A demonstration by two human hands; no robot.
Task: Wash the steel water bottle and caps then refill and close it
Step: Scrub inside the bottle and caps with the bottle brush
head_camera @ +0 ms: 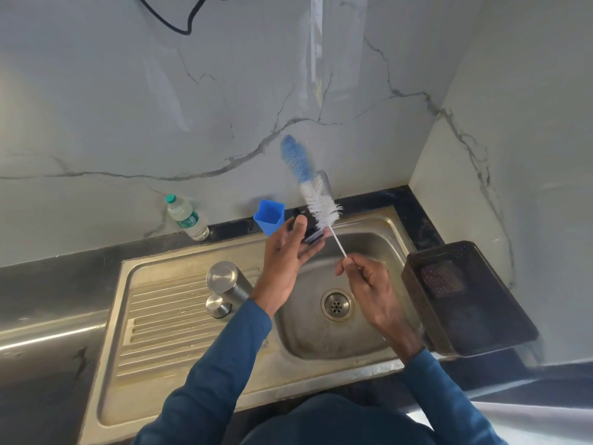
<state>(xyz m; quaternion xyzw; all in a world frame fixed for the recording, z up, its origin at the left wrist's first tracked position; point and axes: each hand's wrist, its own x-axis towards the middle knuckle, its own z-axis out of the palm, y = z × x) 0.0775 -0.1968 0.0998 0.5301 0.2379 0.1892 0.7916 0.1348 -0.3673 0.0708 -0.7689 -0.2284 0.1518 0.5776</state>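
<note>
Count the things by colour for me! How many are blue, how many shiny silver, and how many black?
Blue: 2, the blue cup and the half-white bottle brush.
Shiny silver: 2, the steel bottle and the steel cap.
Black: 2, the black tray and the dark cap in the left hand.
Total: 6.

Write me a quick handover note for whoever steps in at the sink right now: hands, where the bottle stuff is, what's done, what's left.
Left hand: holds a dark cap above the sink.
Right hand: pinches the handle of the bottle brush, bristles pointing up.
Steel bottle stands on the drainboard, steel cap beside it.
Blue cup sits behind the sink.
Done: bottle opened.
Left: apparently scrubbing caps and bottle, rinsing, refilling, closing.
</note>
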